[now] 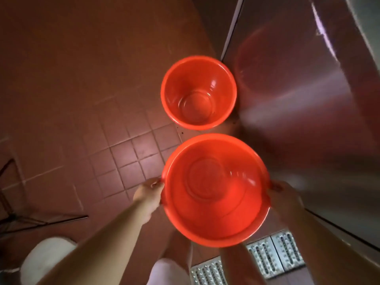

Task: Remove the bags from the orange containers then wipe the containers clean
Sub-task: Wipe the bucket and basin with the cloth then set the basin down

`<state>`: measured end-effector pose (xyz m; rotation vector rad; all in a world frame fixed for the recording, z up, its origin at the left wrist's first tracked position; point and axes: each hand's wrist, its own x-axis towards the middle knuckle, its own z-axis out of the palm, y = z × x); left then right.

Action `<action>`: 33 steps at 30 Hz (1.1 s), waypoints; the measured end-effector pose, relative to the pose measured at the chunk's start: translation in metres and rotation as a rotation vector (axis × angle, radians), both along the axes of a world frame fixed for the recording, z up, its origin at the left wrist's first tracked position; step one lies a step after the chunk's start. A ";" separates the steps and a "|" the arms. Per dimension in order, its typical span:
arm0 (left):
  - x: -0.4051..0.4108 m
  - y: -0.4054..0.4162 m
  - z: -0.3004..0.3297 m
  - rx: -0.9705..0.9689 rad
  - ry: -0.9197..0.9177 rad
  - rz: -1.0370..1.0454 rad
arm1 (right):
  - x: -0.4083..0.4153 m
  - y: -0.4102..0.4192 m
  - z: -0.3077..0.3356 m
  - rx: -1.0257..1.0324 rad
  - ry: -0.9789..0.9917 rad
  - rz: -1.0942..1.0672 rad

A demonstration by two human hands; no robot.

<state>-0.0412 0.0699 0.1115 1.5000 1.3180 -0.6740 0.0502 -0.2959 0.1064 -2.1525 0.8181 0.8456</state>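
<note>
near orange container [216, 192] is held above the tiled floor [123, 157], left hand [149, 192] and right hand [284, 194] each clamped on its rim at opposite sides. far orange container [198, 92] rests on the floor beside a steel cabinet [298, 99]. both look bagless.

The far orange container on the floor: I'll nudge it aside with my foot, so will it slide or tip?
The far orange container looks empty, so probably light. The glossy plastic on smooth floor tiles should slide easily. It is deep and narrows toward its base, so a push at the rim might tip it.
</note>
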 end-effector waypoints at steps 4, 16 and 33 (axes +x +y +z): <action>0.010 -0.014 -0.061 -0.013 0.017 -0.065 | -0.004 -0.018 -0.058 -0.048 0.050 -0.010; 0.052 -0.051 -0.175 0.118 0.010 -0.187 | 0.009 -0.022 -0.162 -0.087 0.073 -0.183; 0.073 -0.084 -0.222 0.195 -0.010 -0.212 | 0.017 -0.022 -0.196 -0.086 0.062 -0.243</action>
